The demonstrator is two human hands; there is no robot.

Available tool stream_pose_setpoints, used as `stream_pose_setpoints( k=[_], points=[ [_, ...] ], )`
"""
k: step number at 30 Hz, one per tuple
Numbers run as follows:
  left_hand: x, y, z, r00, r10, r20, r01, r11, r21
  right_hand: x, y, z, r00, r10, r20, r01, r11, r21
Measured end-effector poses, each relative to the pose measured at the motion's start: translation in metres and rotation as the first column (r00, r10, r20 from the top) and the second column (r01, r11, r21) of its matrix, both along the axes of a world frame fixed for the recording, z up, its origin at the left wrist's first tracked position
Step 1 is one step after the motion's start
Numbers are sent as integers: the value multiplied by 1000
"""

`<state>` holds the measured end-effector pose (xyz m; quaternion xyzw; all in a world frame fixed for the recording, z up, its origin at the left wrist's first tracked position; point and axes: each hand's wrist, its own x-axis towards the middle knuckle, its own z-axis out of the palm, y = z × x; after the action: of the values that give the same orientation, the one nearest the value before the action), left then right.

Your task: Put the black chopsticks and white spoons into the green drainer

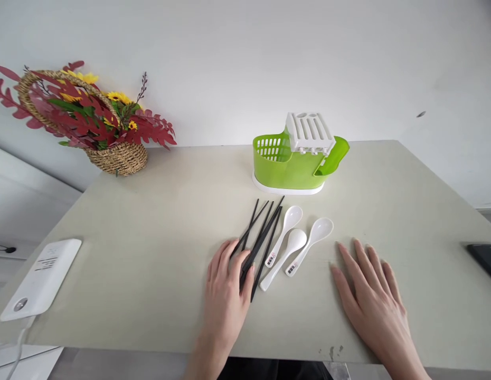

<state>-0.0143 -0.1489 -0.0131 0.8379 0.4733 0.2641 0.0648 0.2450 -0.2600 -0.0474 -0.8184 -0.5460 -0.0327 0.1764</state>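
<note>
My left hand (226, 285) lies on the table with its fingers spread over the near ends of several black chopsticks (265, 229), touching them without a clear grasp. Beside the chopsticks lie three white spoons (292, 241) with barcode stickers on their handles, bowls pointing away from me. My right hand (370, 293) rests flat on the table to the right of the spoons, fingers stretched out and holding nothing. Behind the spoons stands a green cutlery drainer (287, 166) with a white slotted insert (309, 132) on top.
A wicker basket of red leaves and sunflowers (87, 124) stands at the back left by the white wall. A white device with a cable (41, 277) lies at the table's left edge. A dark flat object (485, 258) sits at the right edge.
</note>
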Motion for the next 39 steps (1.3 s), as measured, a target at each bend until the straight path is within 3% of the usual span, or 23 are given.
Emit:
stream_pose_setpoints(
  k=[22, 34, 39],
  points=[
    [0, -1, -4, 999, -27, -27, 26, 999, -30, 0, 0, -2, 1000, -10, -2, 10, 1000, -12],
    [-7, -8, 6, 972, -30, 234, 49, 996, -75, -1, 0, -1, 998, -5, -67, 7, 1000, 22],
    [-11, -15, 8, 944, -56, 324, 87, 993, -80, -7, -5, 20, 959, -88, -270, 128, 983, 134]
  ],
)
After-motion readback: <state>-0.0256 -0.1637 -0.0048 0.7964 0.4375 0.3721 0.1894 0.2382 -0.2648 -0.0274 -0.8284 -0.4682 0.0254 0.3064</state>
